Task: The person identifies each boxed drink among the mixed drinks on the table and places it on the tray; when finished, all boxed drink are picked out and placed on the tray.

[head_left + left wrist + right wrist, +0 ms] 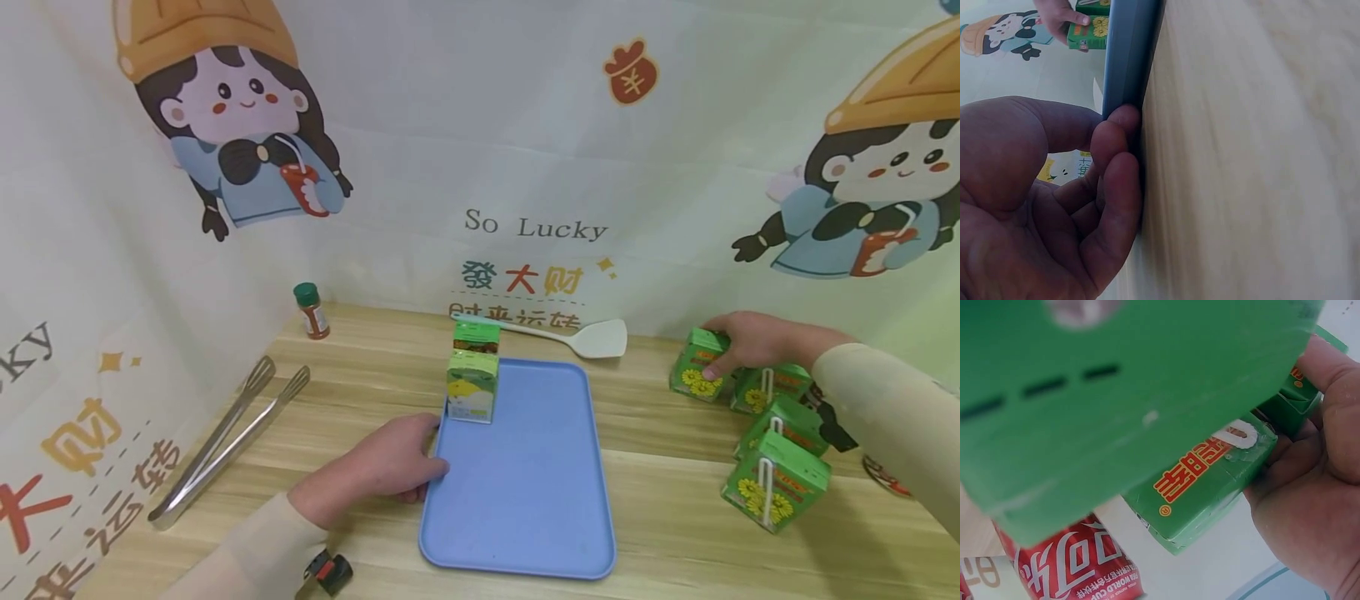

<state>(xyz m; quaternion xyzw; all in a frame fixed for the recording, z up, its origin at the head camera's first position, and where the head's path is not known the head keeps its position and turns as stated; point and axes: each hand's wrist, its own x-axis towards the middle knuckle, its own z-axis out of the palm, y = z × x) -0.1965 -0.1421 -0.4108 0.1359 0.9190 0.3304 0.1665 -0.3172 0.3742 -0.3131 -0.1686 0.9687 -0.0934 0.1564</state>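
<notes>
A blue tray [528,467] lies on the wooden table. My left hand [393,458] pinches its left rim between thumb and fingers; the left wrist view shows the curled fingertips [1121,169] at the tray's edge [1129,56]. Two cartons stand at the tray's back left corner, a pale green one with a yellow print [472,387] and a darker green one [476,335] behind it. At the right, my right hand [750,342] grips a green drink carton [693,367] printed with yellow flowers. Similar green cartons [776,483] form a row in front of it.
Metal tongs [225,450] and a green-capped spice jar [311,312] are at the left. A white spatula [600,339] lies behind the tray, along the printed cloth backdrop [412,167]. In the right wrist view a red cola can [1079,562] shows beyond the cartons.
</notes>
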